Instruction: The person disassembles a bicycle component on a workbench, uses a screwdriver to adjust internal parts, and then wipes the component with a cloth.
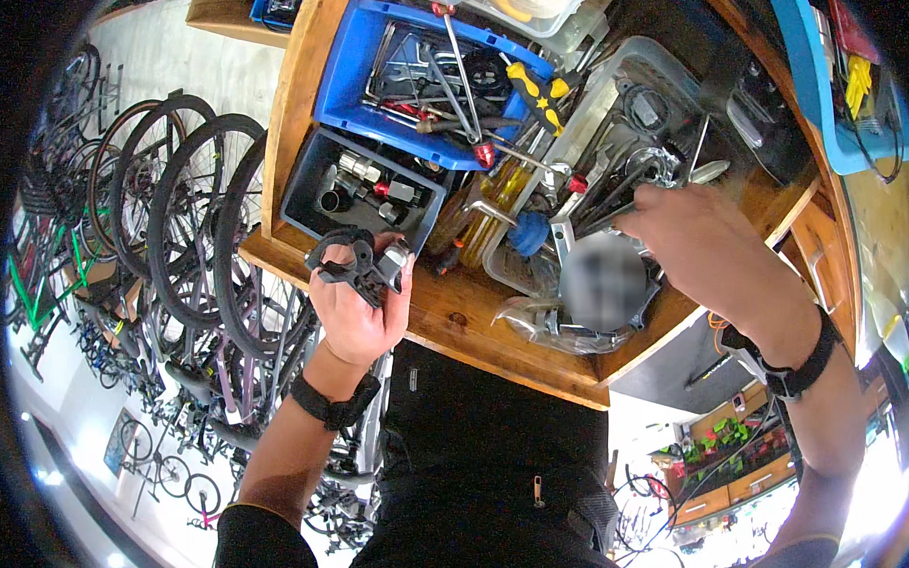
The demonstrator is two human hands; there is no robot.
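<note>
In my left hand [358, 316] is a black plastic clamp-like bracket [347, 262] with a rounded loop and a grey block at one side. That hand is closed round it, just in front of a small dark bin [435, 198] of metal sockets and fittings. My right hand [692, 232] reaches into a see-through plastic tub [505, 261] of loose metal tools. Its fingertips are drawn together at a metal tool [607, 221]; whether they grip it is hard to see. A blurred round grey thing [603, 284] lies below these fingers.
A blue bin [331, 94] of hex keys and drivers stands at the back, with yellow-black pliers [537, 95] at its right. The wooden drawer's front edge [473, 335] runs before me. Bicycles [202, 215] line the left, and a light-blue bin [830, 127] sits far right.
</note>
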